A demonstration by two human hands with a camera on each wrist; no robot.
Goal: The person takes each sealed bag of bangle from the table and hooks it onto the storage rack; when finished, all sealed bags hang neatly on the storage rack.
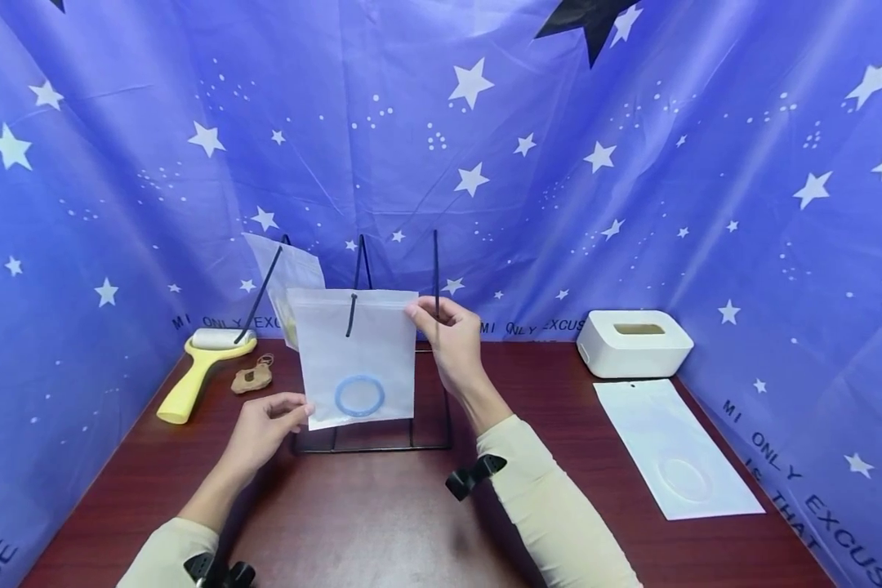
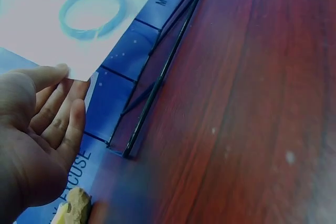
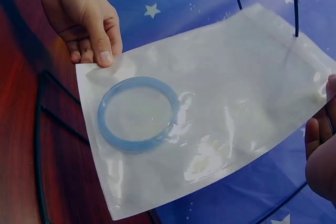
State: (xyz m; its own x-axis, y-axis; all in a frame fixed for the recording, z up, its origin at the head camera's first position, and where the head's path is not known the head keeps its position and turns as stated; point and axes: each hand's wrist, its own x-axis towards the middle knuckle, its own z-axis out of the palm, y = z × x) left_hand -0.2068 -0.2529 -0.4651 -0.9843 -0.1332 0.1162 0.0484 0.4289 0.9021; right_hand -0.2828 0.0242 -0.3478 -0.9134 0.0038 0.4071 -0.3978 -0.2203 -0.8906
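A flat white pouch point(image 1: 353, 343) with a blue bangle point(image 3: 131, 146) inside faces me on the black wire rack point(image 1: 382, 448). The rack's middle prong pokes out through the pouch near its top edge. My left hand point(image 1: 266, 433) pinches the pouch's lower left corner between thumb and fingers, as the left wrist view also shows. At the upper right corner my right hand point(image 1: 452, 343) pinches the pouch by its edge. Another pouch point(image 1: 275, 265) hangs on the rack's left prong, tilted and partly hidden behind the first; its contents look yellowish.
On the left lie a yellow-handled roller point(image 1: 184, 388) and a small brown object point(image 1: 252, 377). A white tissue box point(image 1: 632, 355) stands at the back right. Before it lies another white pouch point(image 1: 643, 416) holding a pale ring. Starry blue cloth point(image 1: 529, 204) surrounds the table.
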